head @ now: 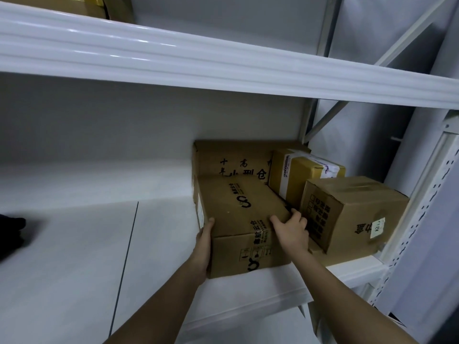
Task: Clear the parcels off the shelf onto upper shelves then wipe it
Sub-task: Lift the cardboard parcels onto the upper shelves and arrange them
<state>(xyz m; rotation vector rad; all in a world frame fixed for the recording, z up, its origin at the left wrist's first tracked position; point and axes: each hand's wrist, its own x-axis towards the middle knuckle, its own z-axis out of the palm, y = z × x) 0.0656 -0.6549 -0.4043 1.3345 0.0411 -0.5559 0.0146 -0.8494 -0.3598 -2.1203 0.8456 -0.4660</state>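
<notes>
Cardboard parcel (238, 219) at my 1 o'clock, left hand (202, 247) and right hand (293, 228) clasping its sides; clearing step, next lift to upper shelf (198, 60).

Left hand (204, 242) fingers hidden behind long box (238, 219); dark object (11, 234) cut off.

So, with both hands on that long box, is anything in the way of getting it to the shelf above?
Nothing visible blocks it. The left hand and right hand hold the long box at the shelf's front edge, and the upper shelf beam has open space in front of it.
</notes>
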